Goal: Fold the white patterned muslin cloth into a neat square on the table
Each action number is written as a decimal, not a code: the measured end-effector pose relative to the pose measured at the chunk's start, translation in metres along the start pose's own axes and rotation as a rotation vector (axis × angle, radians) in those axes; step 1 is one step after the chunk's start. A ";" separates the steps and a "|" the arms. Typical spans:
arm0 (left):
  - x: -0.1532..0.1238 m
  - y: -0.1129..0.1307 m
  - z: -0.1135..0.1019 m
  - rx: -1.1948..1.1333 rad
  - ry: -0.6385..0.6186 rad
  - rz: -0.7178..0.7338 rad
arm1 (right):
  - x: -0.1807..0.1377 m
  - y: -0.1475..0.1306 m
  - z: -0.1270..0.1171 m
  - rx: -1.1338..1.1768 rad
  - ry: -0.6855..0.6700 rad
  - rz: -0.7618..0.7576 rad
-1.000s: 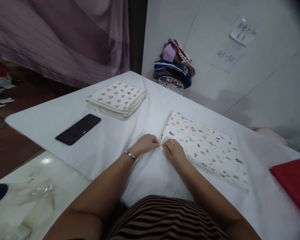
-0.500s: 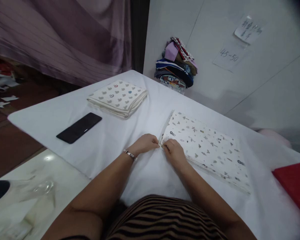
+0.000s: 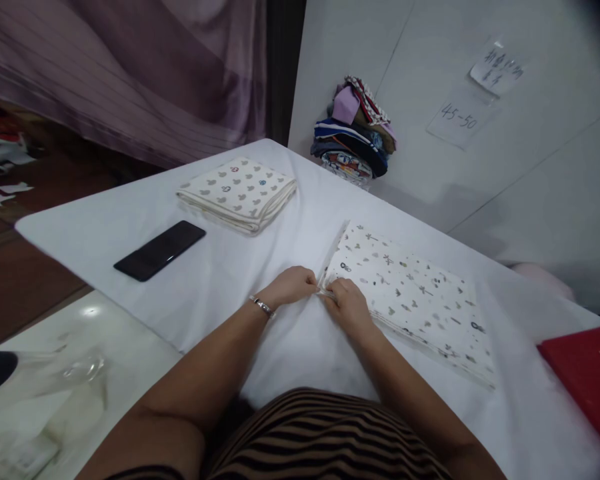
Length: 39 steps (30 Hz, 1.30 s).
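A folded white cloth with small prints point(image 3: 410, 293) lies on the white-covered table point(image 3: 220, 267) right of centre. My left hand point(image 3: 293, 285) and my right hand point(image 3: 347, 305) meet at its near left corner, both with fingers pinched on that corner. A bracelet sits on my left wrist. A second folded printed cloth point(image 3: 237, 193) lies further back on the left, away from both hands.
A black phone point(image 3: 160, 250) lies on the table left of my hands. A pile of coloured fabrics point(image 3: 355, 137) stands against the white wall at the back. A red object point(image 3: 585, 373) sits at the right edge. Paper notes hang on the wall.
Both hands have stayed at the cloth's corner, with only slight finger movement. The view has shifted a little.
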<state>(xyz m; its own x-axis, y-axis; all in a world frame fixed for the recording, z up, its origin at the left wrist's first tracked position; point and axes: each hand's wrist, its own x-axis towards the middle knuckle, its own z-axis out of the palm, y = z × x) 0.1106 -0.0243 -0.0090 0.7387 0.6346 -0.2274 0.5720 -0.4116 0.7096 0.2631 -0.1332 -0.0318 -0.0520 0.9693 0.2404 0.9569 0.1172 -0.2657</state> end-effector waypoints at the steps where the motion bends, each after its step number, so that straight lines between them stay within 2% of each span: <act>1: 0.000 0.001 -0.001 0.004 -0.001 0.006 | 0.000 0.000 0.000 -0.002 0.010 0.007; 7: -0.001 0.001 -0.002 0.010 -0.012 0.017 | 0.000 -0.003 0.002 0.045 0.043 0.065; 25: -0.001 0.001 0.001 0.018 -0.009 -0.014 | -0.002 0.000 0.009 0.089 0.108 0.074; 31: -0.001 0.002 0.007 0.093 0.053 -0.033 | -0.003 -0.001 0.007 0.086 0.084 0.074; 39: -0.002 0.006 0.005 0.103 0.029 -0.032 | -0.002 -0.003 0.004 0.067 0.051 0.089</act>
<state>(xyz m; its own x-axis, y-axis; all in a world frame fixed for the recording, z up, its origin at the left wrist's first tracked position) 0.1140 -0.0313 -0.0072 0.7095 0.6666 -0.2286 0.6299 -0.4544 0.6299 0.2590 -0.1348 -0.0351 0.0486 0.9644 0.2600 0.9358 0.0470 -0.3494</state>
